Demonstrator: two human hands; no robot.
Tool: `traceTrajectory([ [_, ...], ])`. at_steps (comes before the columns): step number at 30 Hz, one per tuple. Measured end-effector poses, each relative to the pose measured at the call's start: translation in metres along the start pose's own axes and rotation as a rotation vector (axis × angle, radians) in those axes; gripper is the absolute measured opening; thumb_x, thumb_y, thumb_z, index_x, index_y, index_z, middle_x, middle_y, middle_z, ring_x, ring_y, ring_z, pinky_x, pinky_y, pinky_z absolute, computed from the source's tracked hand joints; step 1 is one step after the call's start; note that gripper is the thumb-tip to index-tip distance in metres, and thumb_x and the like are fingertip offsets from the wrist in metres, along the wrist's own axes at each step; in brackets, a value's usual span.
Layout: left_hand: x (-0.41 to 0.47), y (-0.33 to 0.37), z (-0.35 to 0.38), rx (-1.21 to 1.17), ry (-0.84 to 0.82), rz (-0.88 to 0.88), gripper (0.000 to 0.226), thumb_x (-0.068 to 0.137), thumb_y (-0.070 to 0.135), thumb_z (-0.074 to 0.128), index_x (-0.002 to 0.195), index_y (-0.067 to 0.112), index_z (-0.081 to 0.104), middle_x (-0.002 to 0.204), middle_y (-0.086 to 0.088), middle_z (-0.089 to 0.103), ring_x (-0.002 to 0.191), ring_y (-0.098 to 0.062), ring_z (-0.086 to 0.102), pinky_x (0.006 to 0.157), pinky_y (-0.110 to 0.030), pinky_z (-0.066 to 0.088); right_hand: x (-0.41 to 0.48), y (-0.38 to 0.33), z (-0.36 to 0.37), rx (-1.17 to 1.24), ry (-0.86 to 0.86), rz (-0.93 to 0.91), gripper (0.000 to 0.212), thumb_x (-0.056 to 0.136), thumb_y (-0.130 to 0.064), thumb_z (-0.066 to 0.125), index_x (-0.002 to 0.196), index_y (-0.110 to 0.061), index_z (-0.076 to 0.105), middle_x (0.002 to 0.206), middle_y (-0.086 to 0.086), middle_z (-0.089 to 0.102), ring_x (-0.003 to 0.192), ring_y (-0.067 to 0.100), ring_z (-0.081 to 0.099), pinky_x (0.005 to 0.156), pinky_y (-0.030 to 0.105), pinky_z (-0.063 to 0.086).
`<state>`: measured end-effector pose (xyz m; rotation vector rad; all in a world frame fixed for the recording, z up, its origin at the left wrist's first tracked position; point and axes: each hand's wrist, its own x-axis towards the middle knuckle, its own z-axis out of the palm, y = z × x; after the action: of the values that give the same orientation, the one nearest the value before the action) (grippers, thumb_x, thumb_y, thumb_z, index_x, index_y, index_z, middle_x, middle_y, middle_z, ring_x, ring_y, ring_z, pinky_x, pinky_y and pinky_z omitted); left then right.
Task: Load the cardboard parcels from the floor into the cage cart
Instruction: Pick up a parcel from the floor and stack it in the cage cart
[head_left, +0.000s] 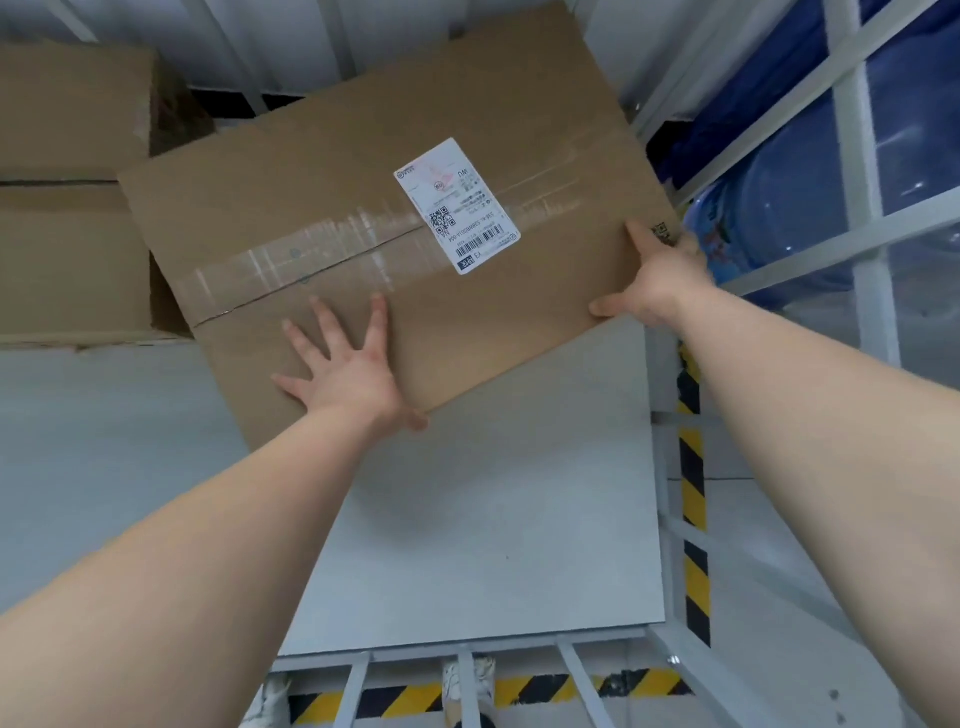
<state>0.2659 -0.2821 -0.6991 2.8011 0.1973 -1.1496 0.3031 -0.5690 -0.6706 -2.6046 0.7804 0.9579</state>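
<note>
A large taped cardboard parcel (363, 218) with a white shipping label lies turned at an angle inside the white cage cart (670, 525), above its pale floor. My left hand (345, 364) presses flat on the parcel's top near its front edge, fingers spread. My right hand (657, 280) grips the parcel's right front corner, thumb along the front edge. Two more cardboard parcels (67, 228) are stacked at the cart's back left, touching the large one.
White cage bars run along the right side and the front (467, 686). Behind the right bars lie blue water jugs (800, 218). Yellow-black hazard tape (693, 483) marks the floor outside. The pale cart floor (493, 519) shows in front of the parcel.
</note>
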Motion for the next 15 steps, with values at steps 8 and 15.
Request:
traceTrajectory([
  [8, -0.004, -0.002, 0.003, -0.001, -0.003, -0.007, 0.148, 0.049, 0.049, 0.091, 0.143, 0.050, -0.024, 0.152, -0.007, -0.038, 0.141, -0.040, -0.030, 0.107, -0.071, 0.009, 0.010, 0.011, -0.003, 0.020, -0.068, 0.003, 0.142, 0.057, -0.057, 0.088, 0.150, -0.047, -0.018, 0.161, 0.018, -0.003, 0.148, 0.038, 0.004, 0.120, 0.053, 0.016],
  [15, -0.024, -0.025, 0.016, 0.111, -0.044, 0.101, 0.146, 0.056, 0.045, 0.089, 0.142, 0.048, -0.029, 0.146, -0.010, -0.046, 0.138, -0.042, -0.035, 0.110, -0.069, 0.004, -0.046, 0.052, 0.058, 0.054, -0.076, 0.143, 0.147, 0.055, -0.063, 0.086, 0.147, -0.043, -0.027, 0.158, 0.026, -0.004, 0.148, 0.041, -0.001, 0.121, 0.052, 0.013],
])
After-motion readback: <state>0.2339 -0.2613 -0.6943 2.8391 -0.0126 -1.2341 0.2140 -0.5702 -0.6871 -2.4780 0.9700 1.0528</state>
